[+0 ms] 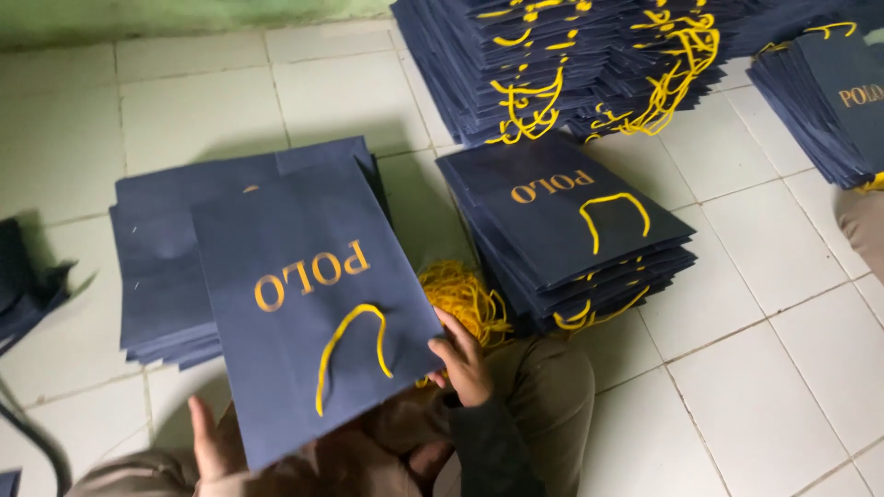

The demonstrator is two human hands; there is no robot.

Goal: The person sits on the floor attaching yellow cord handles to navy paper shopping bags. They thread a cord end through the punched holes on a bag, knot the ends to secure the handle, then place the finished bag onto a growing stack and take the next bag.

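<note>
Over the lap: we are holding a navy paper bag [308,304] flat, its yellow cord handle [350,354] facing up.
Left hand [214,442]: gripping the bag's near-left corner.
Right hand [463,361]: clasping the bag's right edge.
Beyond the bag: a stack of handle-less bags [166,248] is lying.
Right of the bag: loose yellow cords [465,294], a finished stack [571,239].

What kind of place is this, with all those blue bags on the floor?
Probably a small workshop where paper bags get their handles. Stacks of finished navy bags sit on the white tiled floor, loose yellow cord lies nearby, and the left hand and right hand hold one navy bag.
</note>
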